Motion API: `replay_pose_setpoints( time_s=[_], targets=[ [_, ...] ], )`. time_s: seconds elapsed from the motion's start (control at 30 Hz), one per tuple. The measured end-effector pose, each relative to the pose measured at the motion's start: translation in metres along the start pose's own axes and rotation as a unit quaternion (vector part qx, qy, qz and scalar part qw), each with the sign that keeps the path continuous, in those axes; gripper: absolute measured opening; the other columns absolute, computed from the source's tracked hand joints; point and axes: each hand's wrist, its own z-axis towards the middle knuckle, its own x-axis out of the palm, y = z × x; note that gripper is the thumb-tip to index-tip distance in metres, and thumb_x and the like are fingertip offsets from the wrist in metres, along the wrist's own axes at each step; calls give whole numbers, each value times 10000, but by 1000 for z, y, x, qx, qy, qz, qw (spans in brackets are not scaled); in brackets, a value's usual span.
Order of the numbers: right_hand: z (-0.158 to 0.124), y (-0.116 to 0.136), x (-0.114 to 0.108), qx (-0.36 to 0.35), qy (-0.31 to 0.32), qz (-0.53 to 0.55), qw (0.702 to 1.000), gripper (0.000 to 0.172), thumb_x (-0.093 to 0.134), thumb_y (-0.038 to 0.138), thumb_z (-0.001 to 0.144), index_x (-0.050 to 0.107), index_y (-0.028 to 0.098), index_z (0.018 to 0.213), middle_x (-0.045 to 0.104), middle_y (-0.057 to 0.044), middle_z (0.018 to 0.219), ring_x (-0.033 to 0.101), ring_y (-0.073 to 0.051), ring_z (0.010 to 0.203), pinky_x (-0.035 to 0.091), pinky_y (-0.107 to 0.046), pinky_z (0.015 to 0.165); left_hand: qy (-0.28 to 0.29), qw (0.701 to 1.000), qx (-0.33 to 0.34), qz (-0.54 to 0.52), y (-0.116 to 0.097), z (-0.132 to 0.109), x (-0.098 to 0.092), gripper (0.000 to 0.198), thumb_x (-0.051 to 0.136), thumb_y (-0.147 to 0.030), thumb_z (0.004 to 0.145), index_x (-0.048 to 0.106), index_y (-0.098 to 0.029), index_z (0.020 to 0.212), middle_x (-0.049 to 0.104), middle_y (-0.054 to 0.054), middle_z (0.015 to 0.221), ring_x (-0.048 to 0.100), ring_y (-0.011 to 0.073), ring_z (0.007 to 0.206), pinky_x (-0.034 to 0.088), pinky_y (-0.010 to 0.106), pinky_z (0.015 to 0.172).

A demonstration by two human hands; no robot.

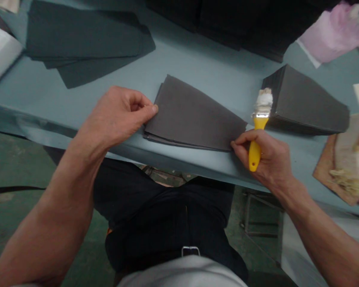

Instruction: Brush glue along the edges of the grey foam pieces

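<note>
A small layered set of dark grey tapered sheets (194, 113) lies near the front edge of the table. My left hand (122, 109) pinches the left edge of the sheets between thumb and fingers. In my right hand (266, 153) is a paintbrush (259, 129) with a yellow handle and white-coated bristles pointing up. The thumb and fingertip of that hand also touch the narrow right end of the sheets. A taller stack of the same grey sheets (311, 99) stands just to the right, behind the brush.
Dark green tapered sheets (83, 36) lie at the back left of the blue table (179, 48). Black stacked material (227, 20) fills the back. A pink cloth (332, 34) sits back right; a brown board with yellowish residue (326, 167) lies at the right edge.
</note>
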Motion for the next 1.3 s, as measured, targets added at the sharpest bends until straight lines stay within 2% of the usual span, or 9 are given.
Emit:
replay_pose_setpoints(
  time_s=[0.2,0.43,0.63,0.8,1.03,1.2,1.3],
  targets=[
    [1,1,-1,-7,-2,-6,1000,80,747,234,944,685,284,938,778,-1,829,700,-182,641,537,-318,615,21,999,-16,19,0,4,-1,276,692,-440,874,785,-184,839,630,-12,654,504,142,647,328,337,630],
    [0,1,-2,-11,1,-24,1000,82,758,225,946,689,269,948,778,-1,834,688,-164,637,520,-297,611,19,999,-29,18,2,5,0,263,701,-442,876,801,-199,867,683,14,712,562,161,681,321,322,649],
    [0,1,-1,-5,-3,-21,1000,81,762,238,954,687,264,937,771,-7,825,684,-170,628,525,-307,611,18,1000,-22,13,3,4,2,267,687,-450,877,780,-200,858,666,17,717,546,161,668,318,325,638],
    [-1,0,0,5,-4,-17,1000,62,752,241,947,698,266,931,766,-6,811,677,-174,627,523,-312,612,14,999,-13,27,6,2,2,301,677,-485,884,775,-201,872,698,29,760,576,188,709,394,332,693],
    [-1,1,1,12,-7,-3,1000,79,746,236,952,686,285,933,768,-9,815,697,-185,652,533,-320,620,-15,1000,9,24,9,3,4,242,703,-507,819,749,-274,775,679,11,672,617,209,647,364,362,616],
    [-1,1,1,11,-4,5,1000,86,735,222,954,684,288,935,775,-10,824,703,-188,660,537,-324,627,-38,998,27,43,12,-2,7,226,689,-494,846,763,-280,843,758,17,783,649,213,701,412,358,634],
    [0,0,0,5,-3,5,1000,85,739,215,945,686,280,931,775,-7,820,696,-183,650,537,-323,623,-53,995,34,81,10,-8,9,247,677,-468,893,794,-258,949,806,23,883,648,205,735,443,350,682]
  ],
)
